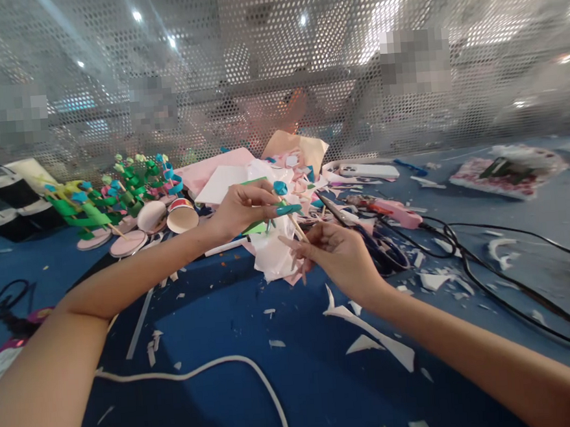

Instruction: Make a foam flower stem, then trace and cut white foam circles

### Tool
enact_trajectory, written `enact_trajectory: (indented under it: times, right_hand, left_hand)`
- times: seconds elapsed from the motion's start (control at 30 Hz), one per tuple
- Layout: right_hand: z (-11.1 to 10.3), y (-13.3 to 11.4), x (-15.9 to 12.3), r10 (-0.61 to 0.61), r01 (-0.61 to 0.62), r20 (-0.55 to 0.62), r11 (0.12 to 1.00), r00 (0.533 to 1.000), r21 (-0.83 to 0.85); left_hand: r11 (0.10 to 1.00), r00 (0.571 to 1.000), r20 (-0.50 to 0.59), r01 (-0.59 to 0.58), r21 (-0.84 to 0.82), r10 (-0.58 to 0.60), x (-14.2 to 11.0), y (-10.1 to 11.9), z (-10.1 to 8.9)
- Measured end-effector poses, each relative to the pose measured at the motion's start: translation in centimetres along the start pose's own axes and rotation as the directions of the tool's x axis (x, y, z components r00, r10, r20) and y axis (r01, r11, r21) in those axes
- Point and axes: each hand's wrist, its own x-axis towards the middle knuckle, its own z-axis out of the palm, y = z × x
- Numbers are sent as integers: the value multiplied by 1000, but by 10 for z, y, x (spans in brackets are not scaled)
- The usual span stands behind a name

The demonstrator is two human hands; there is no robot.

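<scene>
Between both hands is a thin wooden stick [296, 227], tilted, with a small blue paper bud [280, 188] at its upper end. A teal paper strip [289, 209] crosses the stick below the bud. My left hand [240, 210] pinches the strip between thumb and fingers; whether it also grips the stick I cannot tell. Lower down, my right hand [337, 255] has its fingers closed on the stick. A green sheet [255, 228] lies behind my left fingers. Just beyond my right hand are dark scissors blades [331, 209].
Left stand several paper plants [131, 185] on pink round bases. Scraps and sheets [224, 185] pile up in the middle. To the right lie a pink glue gun [395, 212], black cables [463, 253] and a phone [368, 170]. A white cable [217, 361] crosses the front; a perforated metal screen [274, 58] stands behind.
</scene>
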Motion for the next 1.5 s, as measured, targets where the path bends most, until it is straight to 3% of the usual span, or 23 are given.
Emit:
enact_trajectory:
  times: [0.17, 0.37, 0.6, 0.7, 0.8, 0.9, 1.1, 1.2, 1.3, 1.37, 1.5]
  right_hand:
    - [-2, -1, 1, 55, -54, 29, 998, 998, -15]
    - [-3, 10, 3, 88, -91, 101, 995, 991, 27]
    - [-1, 12, 2, 172, -234, 319, 957, 932, 169]
    - [0, 7, 0, 162, -205, 265, 968, 950, 144]
    - [-1, 6, 1, 96, -106, 110, 990, 989, 91]
    - [-4, 7, 3, 51, -51, 3, 998, 999, 42]
    - [-6, 7, 2, 53, -55, 149, 998, 987, 7]
    - [-5, 6, 1, 58, -70, 214, 996, 975, 50]
    - [-2, 5, 0, 97, -121, 271, 990, 958, 75]
    - [-1, 4, 0, 110, -132, 256, 989, 960, 71]
    - [-2, 6, 1, 86, -91, 77, 994, 993, 59]
  left_hand:
    - [998, 996, -68, 59, -22, -60, -1, -12, 3]
    - [939, 951, -48, 292, -184, -305, -6, -24, 8]
    - [938, 965, -14, 250, -239, -260, -7, -14, 10]
    - [952, 972, -63, 205, -228, -225, -6, -10, 10]
    - [965, 970, -139, 172, -198, -201, -6, -10, 11]
    - [953, 957, -166, 199, -228, -240, -6, -10, 12]
    - [885, 933, -87, 298, -357, -349, -9, -4, 17]
    - [885, 949, -25, 283, -370, -314, -10, -3, 17]
    - [907, 963, -39, 238, -348, -267, -9, -5, 17]
    - [918, 965, -75, 213, -334, -251, -8, -6, 16]
    - [927, 958, -146, 187, -326, -245, -7, -8, 15]
